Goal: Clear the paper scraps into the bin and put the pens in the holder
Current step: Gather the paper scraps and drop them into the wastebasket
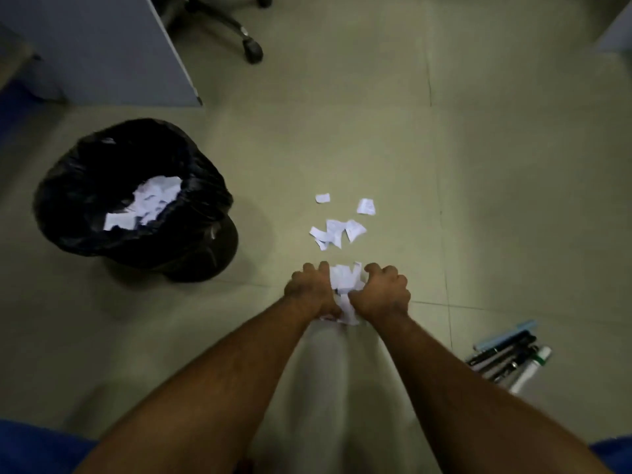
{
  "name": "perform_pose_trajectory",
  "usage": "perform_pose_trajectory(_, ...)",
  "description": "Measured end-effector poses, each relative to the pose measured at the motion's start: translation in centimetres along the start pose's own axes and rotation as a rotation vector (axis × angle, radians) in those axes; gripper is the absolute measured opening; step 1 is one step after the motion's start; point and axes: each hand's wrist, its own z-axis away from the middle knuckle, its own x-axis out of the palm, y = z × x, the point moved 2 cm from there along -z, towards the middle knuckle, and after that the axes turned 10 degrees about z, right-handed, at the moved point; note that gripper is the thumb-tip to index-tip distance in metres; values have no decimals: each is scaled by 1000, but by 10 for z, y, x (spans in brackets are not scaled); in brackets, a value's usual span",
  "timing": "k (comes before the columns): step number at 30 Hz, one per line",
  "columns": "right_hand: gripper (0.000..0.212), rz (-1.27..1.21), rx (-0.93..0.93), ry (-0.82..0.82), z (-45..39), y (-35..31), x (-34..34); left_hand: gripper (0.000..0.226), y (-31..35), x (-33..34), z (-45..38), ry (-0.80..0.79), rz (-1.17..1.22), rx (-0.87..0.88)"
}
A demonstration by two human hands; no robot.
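dim tiled floor (376,131); grey desk panel (113,46) upper left; office chair base (236,25) beside it.

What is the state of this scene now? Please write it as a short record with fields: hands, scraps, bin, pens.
hands: left hand and right hand grip a bunch of scraps between them, low over the floor
loose scraps: a few white pieces lie on the floor beyond the hands
bin: black-lined bin to the left, with white scraps inside
pens: a cluster of pens on the floor to the right, untouched
holder: not in view
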Motion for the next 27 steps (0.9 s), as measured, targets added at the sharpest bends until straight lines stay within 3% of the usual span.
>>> perform_pose_trajectory(2, 47, 49, -15, 35, 7, 9, 20, 86, -5, 25, -2, 55, -51, 8)
perform_pose_trajectory(6, 30, -107, -70, 42, 6, 14, 47, 39, -1, 51, -11, 230, -265, 97)
perform_pose_trajectory(9, 26, -364, -24, 78, -4, 4, 48, 28, 12, 51, -20, 312, -177, 190)
perform_pose_trajectory(14, 22, -541, -30, 157, -33, -14, 43, 35, 12, 26, -35, 400, 122, 114)
perform_pose_trajectory(19, 55, -307, -183, 388, -59, -11, 42, 48, 5, 2, -57, 496, 111, 218)
perform_pose_trajectory(23, 79, -190, -223, 404, -79, -5, 58, 38, 10, -18, -85, 536, 138, 199)
perform_pose_trajectory(27, 83, -217, -275, 513, -78, -1, 70, 42, 19, -33, -113, 616, 110, 210)
